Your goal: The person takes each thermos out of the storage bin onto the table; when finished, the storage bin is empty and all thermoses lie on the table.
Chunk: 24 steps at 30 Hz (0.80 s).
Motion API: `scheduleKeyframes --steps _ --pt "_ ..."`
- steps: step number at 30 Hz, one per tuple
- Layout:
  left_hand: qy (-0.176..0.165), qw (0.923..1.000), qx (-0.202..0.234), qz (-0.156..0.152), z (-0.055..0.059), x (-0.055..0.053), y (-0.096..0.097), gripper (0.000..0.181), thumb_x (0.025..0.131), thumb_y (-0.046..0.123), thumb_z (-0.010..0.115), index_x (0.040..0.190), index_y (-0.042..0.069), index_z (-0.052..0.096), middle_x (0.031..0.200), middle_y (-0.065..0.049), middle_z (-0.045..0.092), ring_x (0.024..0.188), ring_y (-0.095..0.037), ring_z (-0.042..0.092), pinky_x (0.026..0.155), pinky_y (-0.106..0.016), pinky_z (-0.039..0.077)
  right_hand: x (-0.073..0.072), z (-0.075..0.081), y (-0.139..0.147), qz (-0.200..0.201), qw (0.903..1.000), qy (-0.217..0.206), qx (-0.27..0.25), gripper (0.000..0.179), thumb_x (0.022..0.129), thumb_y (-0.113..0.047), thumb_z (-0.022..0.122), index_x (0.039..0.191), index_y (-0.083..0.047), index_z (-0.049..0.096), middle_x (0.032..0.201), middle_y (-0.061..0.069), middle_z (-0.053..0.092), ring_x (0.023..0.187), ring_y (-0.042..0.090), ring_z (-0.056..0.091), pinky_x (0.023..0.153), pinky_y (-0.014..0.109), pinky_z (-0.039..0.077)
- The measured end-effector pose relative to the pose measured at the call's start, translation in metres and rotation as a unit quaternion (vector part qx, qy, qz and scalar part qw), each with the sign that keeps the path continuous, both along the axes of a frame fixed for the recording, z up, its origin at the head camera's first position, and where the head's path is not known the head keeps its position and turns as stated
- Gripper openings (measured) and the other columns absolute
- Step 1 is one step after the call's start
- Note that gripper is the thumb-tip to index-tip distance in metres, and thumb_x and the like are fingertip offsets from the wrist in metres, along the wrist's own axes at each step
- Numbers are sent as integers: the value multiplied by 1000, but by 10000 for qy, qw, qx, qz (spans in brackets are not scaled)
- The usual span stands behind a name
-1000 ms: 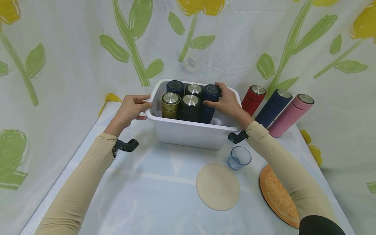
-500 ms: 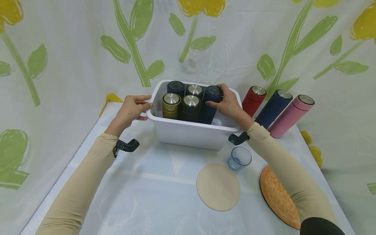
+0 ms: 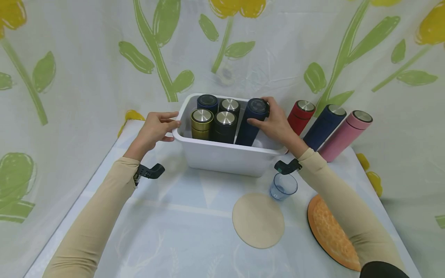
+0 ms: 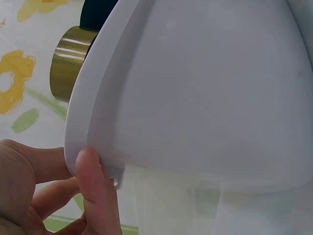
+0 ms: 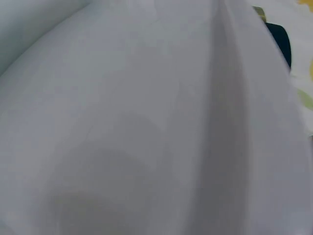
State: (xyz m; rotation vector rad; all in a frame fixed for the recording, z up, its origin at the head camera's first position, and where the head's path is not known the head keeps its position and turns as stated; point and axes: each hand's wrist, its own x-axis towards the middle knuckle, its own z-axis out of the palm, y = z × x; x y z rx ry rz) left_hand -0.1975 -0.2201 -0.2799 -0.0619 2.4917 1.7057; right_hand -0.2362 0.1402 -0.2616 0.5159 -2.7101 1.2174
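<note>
My left hand (image 3: 156,129) holds the left end of a white plastic tub (image 3: 226,157), thumb and fingers pinching its rim, as the left wrist view shows close up. Inside the tub, my right hand (image 3: 276,122) grips the upper part of a dark blue thermos (image 3: 251,121), which leans to the right. Left of it, several thermoses stand close together: a gold thermos (image 3: 201,125), a black thermos (image 3: 225,128), another dark thermos (image 3: 230,105) and a dark blue thermos (image 3: 207,101). The tub's front wall hides their bases. In the right wrist view the tub's wall hides the hand.
Right of the tub stand a red thermos (image 3: 300,116), a blue thermos (image 3: 324,127) and a pink thermos (image 3: 345,135). A blue glass (image 3: 283,188), a round beige mat (image 3: 258,221) and a brown round board (image 3: 330,231) lie nearer. A flower-print curtain (image 3: 278,58) hangs behind.
My right hand has shifted right and tipped the dark blue thermos to the right, opening a gap beside the black one. My left hand stays on the rim.
</note>
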Motion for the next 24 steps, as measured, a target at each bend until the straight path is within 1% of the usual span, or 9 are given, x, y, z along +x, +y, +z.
scheduleKeyframes --steps 6,12,17,19,20,22,24 --pt "27 10000 -30 44 0 0 0 50 102 17 60 150 12 48 137 -20 57 111 -33 59 64 -24 58 8 8 7 -96 9996 258 -74 73 84 -17 83 140 -1 40 131 17 58 120 30 56 104 46 45" --pt "-29 10000 26 1 -1 -2 1 51 101 19 61 150 12 48 138 -19 57 111 -32 59 65 -24 59 17 16 19 -225 9981 528 -231 73 84 -15 83 141 0 40 134 16 55 125 29 54 107 45 44" --pt "-26 10000 6 39 0 -2 0 51 101 19 62 150 12 48 137 -19 57 109 -31 59 65 -24 59 23 21 26 -196 9960 782 -373 70 85 -14 82 140 -1 41 133 13 56 123 26 56 106 44 46" --pt "-34 10000 6 56 0 -2 0 51 101 19 62 150 12 48 138 -19 57 109 -31 59 65 -24 58 25 23 28 -157 9953 846 -449 70 85 -13 81 141 -2 41 133 12 56 120 25 57 101 40 49" --pt "-37 10000 7 59 1 -2 0 51 101 19 62 150 12 48 138 -19 57 109 -31 59 65 -24 58 27 25 29 -170 9949 889 -452 70 85 -14 81 142 -3 41 132 11 56 117 24 58 98 36 51" --pt "-47 10000 20 58 1 -1 0 51 101 19 62 150 12 48 138 -19 57 109 -31 59 64 -24 58 32 27 31 -201 9937 1014 -438 70 86 -14 80 143 -5 41 131 11 57 107 22 59 88 25 52" --pt "-54 10000 30 56 1 -1 0 51 101 19 62 150 12 48 138 -19 57 110 -31 59 65 -24 58 36 29 32 -242 9921 1163 -413 71 85 -14 81 143 -6 41 129 10 59 95 21 57 75 19 49"
